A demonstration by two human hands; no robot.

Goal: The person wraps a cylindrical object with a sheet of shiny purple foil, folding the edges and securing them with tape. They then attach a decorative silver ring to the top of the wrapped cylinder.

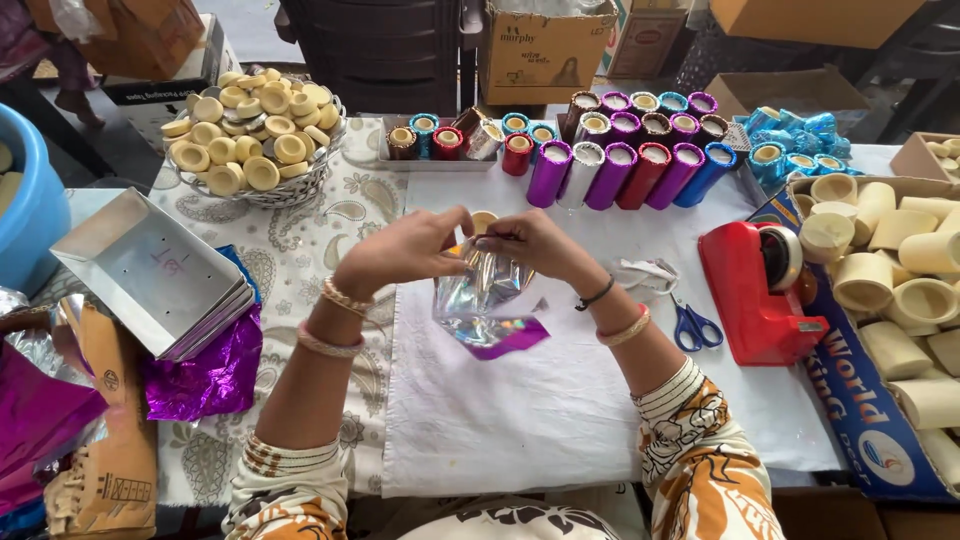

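Brown printed carton [540, 52] at the back — blue printed box [862, 400] along the right edge.

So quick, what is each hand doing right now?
Left hand: closed, pinching the top of the shiny foil sheet.
Right hand: closed, pinching the same foil sheet from its side.

Both sleeves are cream with brown and orange floral print and striped cuffs. The left hand [400, 250] has two bangles at the wrist, one gold, one pinkish. The right hand [535, 245] has a thin black band and a pink-and-gold bangle.
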